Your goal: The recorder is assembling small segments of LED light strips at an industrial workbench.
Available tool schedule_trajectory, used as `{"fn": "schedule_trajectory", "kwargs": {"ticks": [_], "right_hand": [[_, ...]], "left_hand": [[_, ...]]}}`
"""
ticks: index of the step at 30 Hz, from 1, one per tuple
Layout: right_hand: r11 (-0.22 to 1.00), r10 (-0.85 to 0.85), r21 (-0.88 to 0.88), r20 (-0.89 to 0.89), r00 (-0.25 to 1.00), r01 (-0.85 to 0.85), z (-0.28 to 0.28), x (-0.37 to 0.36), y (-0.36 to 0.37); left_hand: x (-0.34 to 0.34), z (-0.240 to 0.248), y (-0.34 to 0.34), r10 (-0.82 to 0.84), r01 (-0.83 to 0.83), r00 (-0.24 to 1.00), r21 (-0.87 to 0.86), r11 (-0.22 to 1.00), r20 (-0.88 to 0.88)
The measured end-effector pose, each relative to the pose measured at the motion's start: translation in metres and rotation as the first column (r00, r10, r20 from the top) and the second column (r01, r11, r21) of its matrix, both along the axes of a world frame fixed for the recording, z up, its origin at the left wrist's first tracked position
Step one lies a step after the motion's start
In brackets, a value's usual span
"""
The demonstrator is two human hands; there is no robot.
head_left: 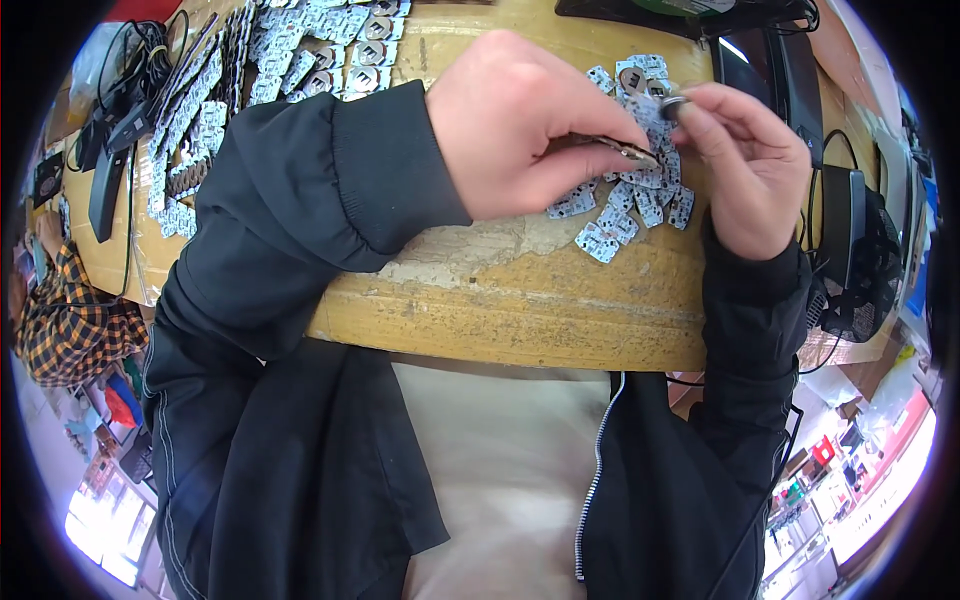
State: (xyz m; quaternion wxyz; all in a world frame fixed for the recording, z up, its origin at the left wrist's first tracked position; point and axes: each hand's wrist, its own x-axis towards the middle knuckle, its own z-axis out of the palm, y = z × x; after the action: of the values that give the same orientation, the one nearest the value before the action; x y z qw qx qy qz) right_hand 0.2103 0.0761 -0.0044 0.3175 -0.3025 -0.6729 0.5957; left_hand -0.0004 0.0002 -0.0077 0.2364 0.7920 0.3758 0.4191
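Note:
My left hand [515, 125] reaches over the middle of the table, its thumb and forefinger closed on a small circuit board [630, 151] seen nearly edge-on. To the right, my right hand [755, 155] pinches a round, silvery coin cell [673, 105] between thumb and fingertips. The coin cell is just above and to the right of the held board, apart from it. Beneath both hands lies a loose pile of small white circuit boards [597, 242], overlapping one another. One board at the back of the pile bears a round cell [631, 78]. My left hand hides part of the table.
Panels of joined white boards [290, 50], several with round cells, cover the far left of the worn wooden table [520, 325]. Black cables [150, 50] lie beyond them. A black fan-like device [868, 270] stands at right. Another person's checked sleeve [80, 320] shows at far left.

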Motion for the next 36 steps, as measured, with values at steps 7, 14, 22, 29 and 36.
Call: {"fn": "schedule_trajectory", "kwargs": {"ticks": [7,14,22,29,36], "right_hand": [[0.984,-0.042,0.175,-0.021,0.999,0.045,0.014,0.0,-0.012],[0.982,-0.021,0.19,0.053,0.998,0.011,0.016,0.005,-0.014],[0.962,-0.077,0.264,0.012,0.997,0.071,0.019,-0.006,-0.024],[0.976,-0.098,0.202,0.078,0.992,0.081,0.018,-0.006,-0.025],[0.804,0.068,0.575,0.159,0.985,-0.149,0.011,-0.004,-0.015]], "left_hand": [[-0.001,0.002,0.0,0.098,-0.098,0.995,-0.094,0.991,-0.011],[-0.001,0.004,0.0,0.145,-0.149,0.987,-0.052,0.987,-0.069],[-0.001,0.0,0.0,0.139,-0.14,0.989,-0.009,0.99,-0.045],[-0.002,0.0,0.0,0.124,-0.122,0.99,0.022,0.992,-0.072],[-0.001,-0.001,0.0,0.102,-0.103,0.99,-0.008,0.995,-0.093]]}}
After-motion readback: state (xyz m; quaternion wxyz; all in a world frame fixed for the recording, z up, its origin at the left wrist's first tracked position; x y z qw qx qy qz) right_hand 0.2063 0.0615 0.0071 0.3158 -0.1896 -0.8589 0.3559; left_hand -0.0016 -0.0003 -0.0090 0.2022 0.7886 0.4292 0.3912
